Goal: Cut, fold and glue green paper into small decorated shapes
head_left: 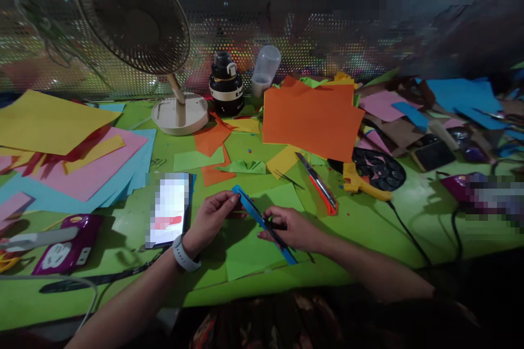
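My left hand pinches the upper end of a narrow blue paper strip between thumb and fingers. In my right hand is a pair of scissors, fingers closed round the dark handles, with the blades lying along the strip. The strip slants down to the right, its lower end showing below my right hand. Under both hands lies a light green sheet on the table. To the left of my left hand is a lit phone, its screen blurred. Tweezers rest beyond my right hand.
An orange-handled utility knife and a yellow glue gun lie to the right. Orange sheets stand behind. A fan and a black bottle are at the back. Yellow paper tops the left pile.
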`<action>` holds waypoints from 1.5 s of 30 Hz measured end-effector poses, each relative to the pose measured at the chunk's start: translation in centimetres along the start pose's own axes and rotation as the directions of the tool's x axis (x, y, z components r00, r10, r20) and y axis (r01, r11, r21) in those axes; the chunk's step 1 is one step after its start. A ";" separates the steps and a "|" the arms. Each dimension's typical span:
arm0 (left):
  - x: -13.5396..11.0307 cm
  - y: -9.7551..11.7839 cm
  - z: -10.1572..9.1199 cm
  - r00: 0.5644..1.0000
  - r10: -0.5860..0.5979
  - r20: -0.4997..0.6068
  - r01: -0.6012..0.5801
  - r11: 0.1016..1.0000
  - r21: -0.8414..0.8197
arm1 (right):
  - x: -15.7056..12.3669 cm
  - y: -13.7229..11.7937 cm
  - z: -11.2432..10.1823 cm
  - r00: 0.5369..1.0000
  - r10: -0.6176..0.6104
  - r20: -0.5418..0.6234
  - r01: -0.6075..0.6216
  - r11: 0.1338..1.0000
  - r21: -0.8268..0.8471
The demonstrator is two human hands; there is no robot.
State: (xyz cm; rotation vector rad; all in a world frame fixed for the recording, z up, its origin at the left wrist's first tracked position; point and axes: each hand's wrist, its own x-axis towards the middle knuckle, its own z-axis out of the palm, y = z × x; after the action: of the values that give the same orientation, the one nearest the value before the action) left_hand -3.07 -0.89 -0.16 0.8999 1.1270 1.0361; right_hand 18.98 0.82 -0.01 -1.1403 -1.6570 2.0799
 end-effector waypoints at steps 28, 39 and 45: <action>-0.2 0.1 0.3 0.999 -0.040 0.033 0.040 0.999 -0.015 | 0.1 0.1 0.1 1.000 -0.008 0.003 0.008 1.000 0.026; -0.1 0.2 0.5 0.999 -0.027 0.024 0.027 1.000 0.009 | 0.2 0.3 0.1 1.000 -0.006 -0.017 0.006 1.000 -0.010; 0.1 0.7 -0.2 0.998 -0.053 0.040 0.053 0.999 -0.012 | 0.3 -0.8 -0.5 0.998 -0.050 -0.041 0.054 0.991 0.124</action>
State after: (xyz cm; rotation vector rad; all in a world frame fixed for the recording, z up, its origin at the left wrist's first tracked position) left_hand -3.35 -0.59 0.39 0.8724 1.1039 0.9770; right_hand 18.93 1.67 0.52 -1.0786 -1.4998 2.0842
